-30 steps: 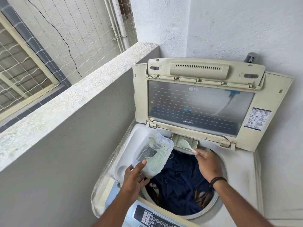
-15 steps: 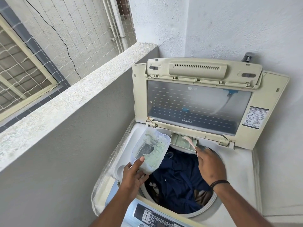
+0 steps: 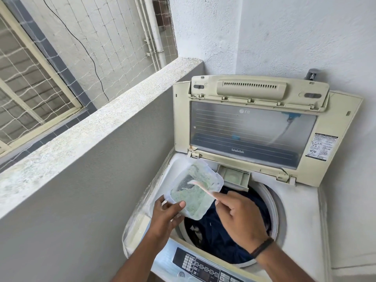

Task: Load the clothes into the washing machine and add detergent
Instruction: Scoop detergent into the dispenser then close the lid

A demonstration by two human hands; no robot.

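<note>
Concrete forms the parapet wall on your left, and beyond it netting covers a window and a neighbouring wall. Just right of the parapet stands the top-loading washing machine with its lid raised upright against the rear wall.

Your left hand grips the near corner of the clear plastic detergent container; the thumb lies curled across its upper face and the fingers pass beneath it. You hold the container tilted, its open face turned toward you, above the left rim of the drum opening. Pale green detergent powder coats its inside.

Your right hand pinches the handle of a small pink scoop between thumb and forefinger. The bowl end of the scoop reaches into the container, over the powder. A dark band circles your right wrist.

Dark navy clothes lie inside the drum, beneath both hands. Behind the container, at the rear edge of the opening, the detergent drawer is pulled out and shows pale green powder in its tray. The control panel runs along the near edge of the machine. An instruction label sits on the right side of the lid frame.
</note>
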